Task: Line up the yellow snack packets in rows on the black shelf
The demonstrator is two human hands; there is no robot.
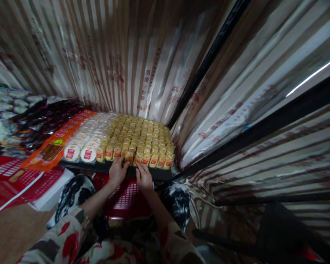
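Observation:
Tight rows of small yellow wrapped snack packets (147,141) with red labels stand on a black shelf (159,174) in front of me. At the front edge, one yellow packet (129,157) sits slightly out of line with its neighbours. My left hand (118,171) is at this packet's left side, with thumb and fingers closed on its lower edge. Just to the right, my right hand (144,178) rests its stretched fingertips against the lower front of the adjoining packets. Its palm holds nothing.
Left of the yellow rows stand clear-wrapped round white snacks (88,153), an orange bag (48,151) and dark shiny packets (41,121). Red baskets (128,196) sit below the shelf, one beneath my hands and another at left. Striped printed sheeting (151,66) and dark poles (209,55) enclose the back and right.

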